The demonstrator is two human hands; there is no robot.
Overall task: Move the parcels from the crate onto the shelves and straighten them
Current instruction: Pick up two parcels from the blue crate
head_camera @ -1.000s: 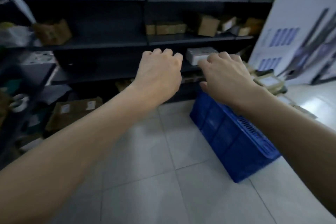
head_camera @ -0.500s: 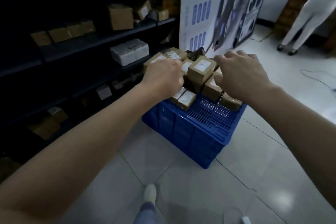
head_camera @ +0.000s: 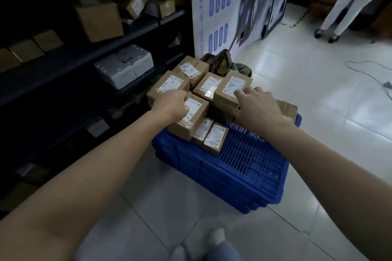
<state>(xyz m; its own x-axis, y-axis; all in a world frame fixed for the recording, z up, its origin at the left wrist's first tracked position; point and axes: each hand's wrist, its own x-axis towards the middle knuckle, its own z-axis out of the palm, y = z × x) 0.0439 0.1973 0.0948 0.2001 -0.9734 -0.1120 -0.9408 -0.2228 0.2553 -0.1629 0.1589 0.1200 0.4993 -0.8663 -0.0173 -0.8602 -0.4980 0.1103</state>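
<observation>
A person leans over a blue plastic crate [head_camera: 244, 167] on a pale tiled floor, with dark metal shelves [head_camera: 137, 29] to the left. Brown cardboard parcels [head_camera: 209, 86] with white labels are heaped on the crate's perforated top. At least eight can be counted: five larger ones, two small ones at the near edge, and one mostly hidden behind the right wrist.

The left hand [head_camera: 171, 105] sits over the seam between two parcels with its fingers curled under; it is not possible to tell whether it grips one. The right hand [head_camera: 255, 104] lies on the rightmost parcel [head_camera: 227, 91], fingers slightly bent and loosely apart, fingertips on the label, thumb hidden. Neither parcel is lifted.

The task looks to be at an early stage. The heap seems nearly whole, so almost all the moving and straightening is left to do.

The shelves hold six brown boxes in view and one white foam box [head_camera: 125, 65]. A printed display board [head_camera: 212, 17] leans behind the crate, and a dark crumpled bag [head_camera: 222, 63] lies behind the parcels.
</observation>
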